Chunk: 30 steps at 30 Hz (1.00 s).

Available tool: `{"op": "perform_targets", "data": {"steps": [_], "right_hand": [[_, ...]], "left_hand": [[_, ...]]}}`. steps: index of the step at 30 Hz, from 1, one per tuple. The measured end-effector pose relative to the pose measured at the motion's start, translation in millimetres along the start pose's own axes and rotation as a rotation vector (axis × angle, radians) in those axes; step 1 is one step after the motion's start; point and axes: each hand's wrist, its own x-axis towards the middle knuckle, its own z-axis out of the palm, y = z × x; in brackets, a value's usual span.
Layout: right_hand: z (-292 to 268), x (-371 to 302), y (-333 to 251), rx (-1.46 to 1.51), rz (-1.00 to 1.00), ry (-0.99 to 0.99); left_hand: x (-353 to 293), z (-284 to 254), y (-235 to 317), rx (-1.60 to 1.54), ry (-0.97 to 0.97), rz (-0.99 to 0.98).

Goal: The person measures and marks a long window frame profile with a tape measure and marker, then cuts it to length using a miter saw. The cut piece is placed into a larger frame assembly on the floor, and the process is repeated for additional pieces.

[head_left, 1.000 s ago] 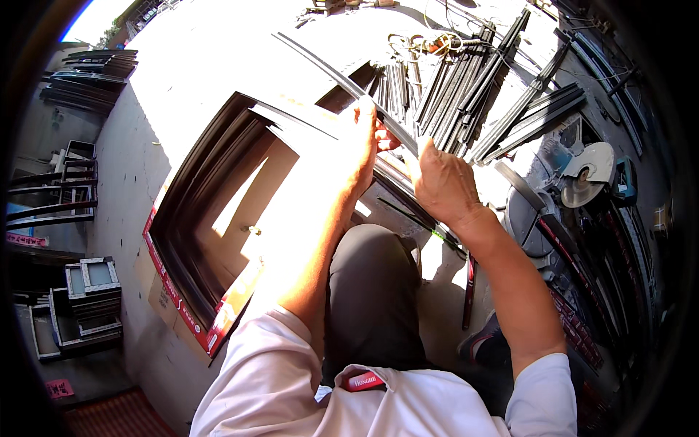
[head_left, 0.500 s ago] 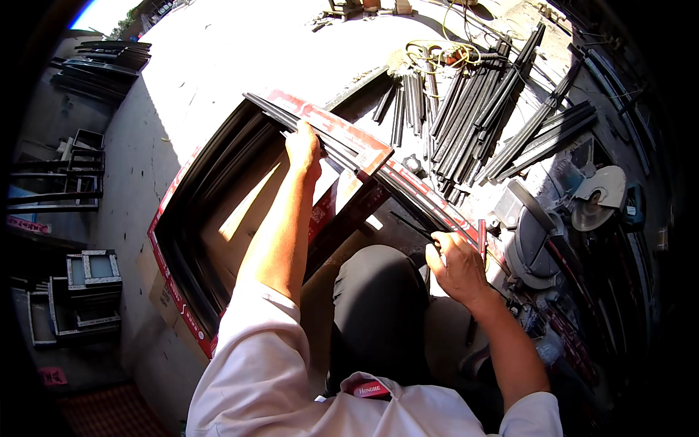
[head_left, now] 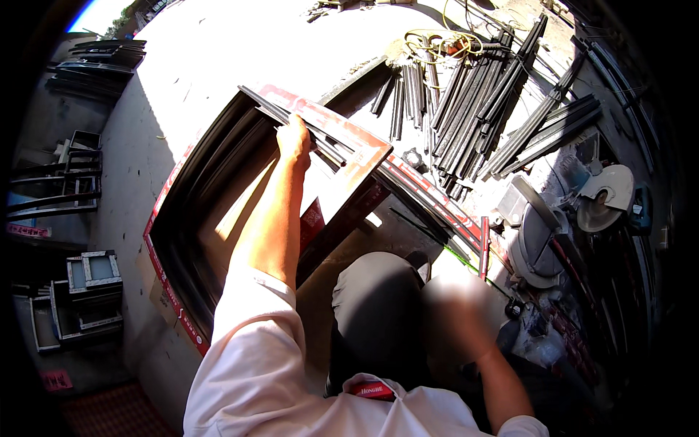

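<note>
A large frame stack of dark bars with red-and-white film (head_left: 364, 142) stands tilted before me, brown board showing inside it. At its far top bar, my left hand (head_left: 294, 138) is closed round thin dark strips (head_left: 262, 103) that lie along the bar. My right hand (head_left: 459, 313) is smeared by motion beside my dark-trousered knee (head_left: 378, 306); its fingers and anything in them cannot be made out. Just beyond it are a short red strip (head_left: 484, 247) and a thin bright green line (head_left: 457, 255) near the frame's right bar.
Bundles of dark profile bars (head_left: 473, 109) lie at the far right, with a yellow cable (head_left: 429, 36) over them. A circular saw blade with a guard (head_left: 601, 204) stands at the right. Small window frames (head_left: 95, 273) and stacked dark bars (head_left: 98, 65) line the left.
My right hand has come away from the frame's right bar, back toward my knee. The strips under my left hand have shifted a little left along the bar.
</note>
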Motion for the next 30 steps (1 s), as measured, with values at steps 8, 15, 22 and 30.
{"op": "perform_targets", "data": {"steps": [8, 15, 22, 30], "right_hand": [[48.2, -15.0, -15.1, -0.325, -0.058, -0.049], [43.5, -12.2, -12.0, -0.337, -0.058, -0.028], [38.6, -4.3, -10.5, -0.121, -0.042, -0.084], [1.2, 17.4, -2.9, 0.751, 0.306, 0.079]], "left_hand": [[6.4, 8.7, -13.6, -0.068, 0.025, -0.043], [13.2, 15.1, -20.8, -0.103, 0.014, -0.006], [1.3, 20.0, -12.9, 0.078, 0.021, 0.066], [29.8, 26.6, -27.7, 0.201, 0.121, 0.090]]}}
